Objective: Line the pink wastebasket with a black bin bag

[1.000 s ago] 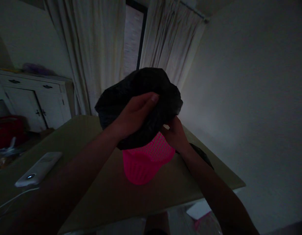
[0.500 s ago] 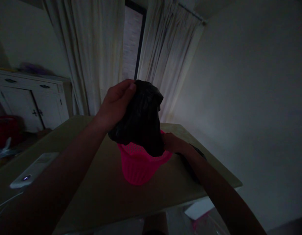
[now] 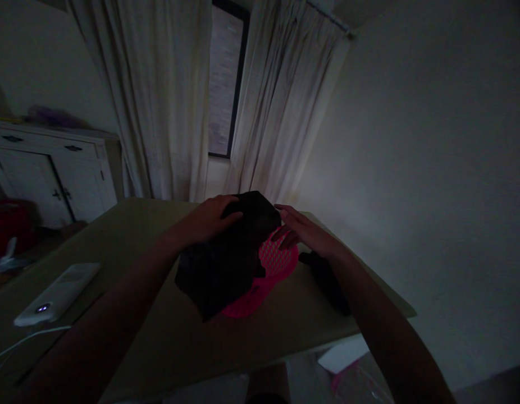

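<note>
We have our left hand [image 3: 211,219] on the upper left of a black bag [image 3: 220,269], thumb and fingers parted over it; we cannot tell whether they are clamped on the plastic. The bag covers the left part of a pink basket [image 3: 281,261], which shows its holed wall on the right. Our right hand [image 3: 302,230] is over the far right of the basket, its fingers apart and slightly bent, the tips just beside the bag's right edge; we cannot tell whether they touch it. The basket is on the table [image 3: 159,348], towards its near side. To the right of it we see a dark bundle [image 3: 327,283], close to our right forearm. A white device [image 3: 58,294] lies at the left, with a white cable [image 3: 30,338] nearer to us. On the far side hang pale curtains [image 3: 159,101] around a window [image 3: 226,78]
</note>
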Motion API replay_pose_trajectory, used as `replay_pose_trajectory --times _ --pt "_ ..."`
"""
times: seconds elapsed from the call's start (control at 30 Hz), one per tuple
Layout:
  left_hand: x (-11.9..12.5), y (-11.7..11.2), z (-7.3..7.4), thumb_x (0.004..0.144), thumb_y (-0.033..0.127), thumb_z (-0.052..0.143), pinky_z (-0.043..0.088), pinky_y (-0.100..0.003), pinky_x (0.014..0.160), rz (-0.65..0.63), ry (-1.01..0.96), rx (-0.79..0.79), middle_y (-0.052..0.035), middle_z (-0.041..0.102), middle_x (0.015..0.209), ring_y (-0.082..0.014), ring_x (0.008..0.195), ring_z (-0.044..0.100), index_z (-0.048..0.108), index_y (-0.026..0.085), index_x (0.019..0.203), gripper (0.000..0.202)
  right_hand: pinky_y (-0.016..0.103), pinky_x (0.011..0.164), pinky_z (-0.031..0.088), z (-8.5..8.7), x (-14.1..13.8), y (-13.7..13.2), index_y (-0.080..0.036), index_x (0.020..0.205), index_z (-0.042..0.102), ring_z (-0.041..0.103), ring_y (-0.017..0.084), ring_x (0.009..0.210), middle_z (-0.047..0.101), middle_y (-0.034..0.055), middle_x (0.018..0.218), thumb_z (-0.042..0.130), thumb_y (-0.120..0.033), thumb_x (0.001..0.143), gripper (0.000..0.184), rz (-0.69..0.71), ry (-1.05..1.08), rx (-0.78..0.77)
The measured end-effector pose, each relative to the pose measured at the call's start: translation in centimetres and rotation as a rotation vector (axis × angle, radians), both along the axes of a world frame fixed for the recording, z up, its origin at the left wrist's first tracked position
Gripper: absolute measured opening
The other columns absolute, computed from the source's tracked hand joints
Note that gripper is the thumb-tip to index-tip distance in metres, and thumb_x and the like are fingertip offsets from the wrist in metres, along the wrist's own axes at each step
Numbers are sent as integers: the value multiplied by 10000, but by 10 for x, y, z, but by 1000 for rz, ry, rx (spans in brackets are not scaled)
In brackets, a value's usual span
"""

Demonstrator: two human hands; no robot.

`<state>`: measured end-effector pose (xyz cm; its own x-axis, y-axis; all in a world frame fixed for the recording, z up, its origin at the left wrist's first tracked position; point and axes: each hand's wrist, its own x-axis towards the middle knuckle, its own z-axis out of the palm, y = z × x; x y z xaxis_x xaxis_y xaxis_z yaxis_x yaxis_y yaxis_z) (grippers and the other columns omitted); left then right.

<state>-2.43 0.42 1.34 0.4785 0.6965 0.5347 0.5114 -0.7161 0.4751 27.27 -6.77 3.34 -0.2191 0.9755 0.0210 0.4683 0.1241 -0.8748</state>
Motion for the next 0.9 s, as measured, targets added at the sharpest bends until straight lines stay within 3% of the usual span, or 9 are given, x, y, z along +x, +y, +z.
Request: replay_pose_trajectory --times 0.1,0.23,0.33,0.43,0.5,0.53,0.67,0.77,0.9 --pt "6 -2 4 1021 553 505 540 -451 1121 -104 -83 -72 -124 699 1443 -288 1299 675 635 208 1433 553 379 682 662 -12 -9 -2 -284 1733 196 768 221 693 802 123 1065 546 -762 1009 934 -6 -40 -65" --pt "-20 17 -5 1009 442 464 534 -508 1123 225 -173 -39 -176 690 1441 -328 1330 659 636 159 1406 517 427 877 673 -25 1 2 -336 1758 69 784 263 1038 618 184 1532 619 -590 1030 947 60 29 -67" --pt "-36 33 -27 967 457 537 537 -541 1109 359 -160 -306 -245 675 1451 -372 1318 672 571 120 1458 597 503 984 647 -31 5 12 -440 1738 -57 671 337 1327 241 137 1799 719 -421 947 1108 163 29 59" --pt "-35 35 -46 917 530 630 621 -470 941 199 -295 -617 -246 694 1415 -351 1172 744 534 134 1478 694 587 1214 482 -39 -4 27 -362 1744 -107 379 419 1593 3 148 1833 847 -331 808 1336 299 -141 384" --pt "-28 31 -55 852 575 709 633 -443 866 97 -362 -655 -216 730 1344 -335 1088 764 567 151 1440 738 576 1322 326 -46 -15 36 -242 1756 -75 205 409 1670 59 209 1814 862 -292 801 1339 347 -304 590" --pt "-25 30 -58 819 588 742 632 -438 850 73 -373 -637 -201 743 1306 -331 1066 764 591 156 1412 749 572 1331 309 -49 -21 38 -200 1759 -37 209 400 1671 125 237 1798 836 -271 829 1278 347 -381 641" --pt "-20 27 -68 824 668 727 620 -435 854 82 -414 -573 -174 754 1249 -323 1050 755 640 165 1362 742 594 1214 468 -50 -24 40 -190 1693 347 534 385 1496 483 242 1649 663 -203 935 821 200 -544 637" --pt "-24 27 -74 878 738 636 615 -464 887 113 -461 -602 -163 769 1227 -331 1054 755 648 168 1355 744 523 1195 498 -44 0 34 -248 1570 542 635 318 1399 626 153 1547 632 -262 983 595 196 -436 702" --pt "-26 22 -82 889 791 586 544 -537 1101 118 -485 -583 -157 770 1296 -372 1254 703 701 174 1322 763 476 1194 502 -55 51 24 -282 1522 603 656 290 1372 677 108 1495 647 -389 998 536 96 -278 812"
